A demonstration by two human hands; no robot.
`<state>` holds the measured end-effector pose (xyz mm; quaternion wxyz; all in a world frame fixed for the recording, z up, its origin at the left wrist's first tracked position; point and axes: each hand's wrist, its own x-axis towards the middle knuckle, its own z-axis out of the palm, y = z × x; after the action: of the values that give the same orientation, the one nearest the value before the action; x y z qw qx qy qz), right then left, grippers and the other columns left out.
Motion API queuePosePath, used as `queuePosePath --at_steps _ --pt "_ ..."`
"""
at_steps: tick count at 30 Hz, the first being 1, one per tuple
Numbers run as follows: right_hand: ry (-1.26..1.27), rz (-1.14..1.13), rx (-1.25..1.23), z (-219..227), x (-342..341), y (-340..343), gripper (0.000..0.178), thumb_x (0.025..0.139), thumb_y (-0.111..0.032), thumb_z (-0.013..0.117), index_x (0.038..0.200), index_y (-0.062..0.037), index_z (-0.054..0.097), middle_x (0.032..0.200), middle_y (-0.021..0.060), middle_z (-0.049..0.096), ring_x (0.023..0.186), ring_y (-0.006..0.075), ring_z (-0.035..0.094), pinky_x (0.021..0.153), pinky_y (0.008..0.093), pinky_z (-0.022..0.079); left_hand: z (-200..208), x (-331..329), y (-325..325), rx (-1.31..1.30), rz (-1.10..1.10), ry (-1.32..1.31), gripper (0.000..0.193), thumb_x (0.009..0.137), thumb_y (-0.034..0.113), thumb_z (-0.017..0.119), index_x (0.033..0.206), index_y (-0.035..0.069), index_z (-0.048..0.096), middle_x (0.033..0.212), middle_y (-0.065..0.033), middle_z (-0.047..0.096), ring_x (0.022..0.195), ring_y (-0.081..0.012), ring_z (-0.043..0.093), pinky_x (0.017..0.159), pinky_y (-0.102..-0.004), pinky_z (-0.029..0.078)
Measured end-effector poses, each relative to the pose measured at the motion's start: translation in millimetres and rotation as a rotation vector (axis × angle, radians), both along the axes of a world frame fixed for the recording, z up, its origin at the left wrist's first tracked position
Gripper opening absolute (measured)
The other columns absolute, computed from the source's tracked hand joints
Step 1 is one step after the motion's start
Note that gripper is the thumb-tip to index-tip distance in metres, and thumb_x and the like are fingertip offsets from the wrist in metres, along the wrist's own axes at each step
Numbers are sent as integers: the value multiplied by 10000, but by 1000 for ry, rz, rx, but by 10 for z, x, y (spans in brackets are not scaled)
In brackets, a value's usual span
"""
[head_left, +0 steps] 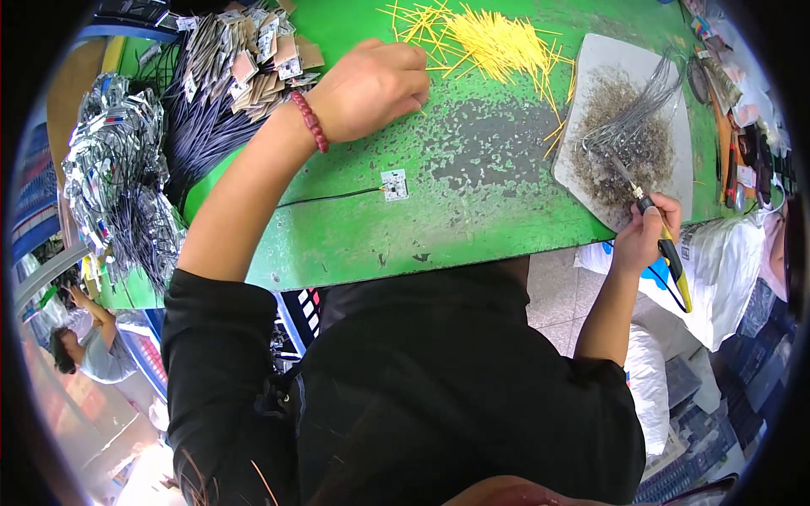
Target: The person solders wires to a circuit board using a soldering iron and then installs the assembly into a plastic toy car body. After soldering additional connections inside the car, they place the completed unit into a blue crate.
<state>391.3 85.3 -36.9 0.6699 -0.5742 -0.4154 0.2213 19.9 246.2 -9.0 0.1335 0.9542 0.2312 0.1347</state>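
Observation:
My right hand [648,232] is wrapped round a soldering iron [672,257] with a yellow and black handle. Its metal tip reaches over a pale slab [591,59] covered in brown crumbly residue, beside a loose bundle of thin silvery wire [637,105]. Over the green table, my left hand [375,91] is closed in a pinch, with a small yellow end of a thin tube [423,110] showing at the fingertips. A small white circuit board [394,185] with a black cable lies flat in front of me, below the left hand and apart from it.
A heap of thin yellow tubes [498,42] lies at the far middle. Stacked boards with dark cables [253,59] fill the far left; a silvery cabled pile [114,152] hangs near the left edge. Hand tools [732,164] line the right edge. Another person [97,346] is at lower left.

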Motion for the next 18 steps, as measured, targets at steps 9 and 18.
queuePosePath --at_steps 9,18 --pt "162 80 107 86 -94 -115 136 816 -98 476 884 9 524 768 106 524 604 128 420 590 254 386 305 -234 -729 -3 525 -323 79 795 73 664 842 63 601 694 -49 614 644 -257 599 643 -351 448" --pt "83 693 -29 140 -1509 -89 200 820 -155 679 886 -12 556 759 32 524 647 81 435 568 231 324 36 -230 -1544 -59 751 -344 129 647 84 730 720 125 633 840 -12 550 800 -227 523 720 -367 367"
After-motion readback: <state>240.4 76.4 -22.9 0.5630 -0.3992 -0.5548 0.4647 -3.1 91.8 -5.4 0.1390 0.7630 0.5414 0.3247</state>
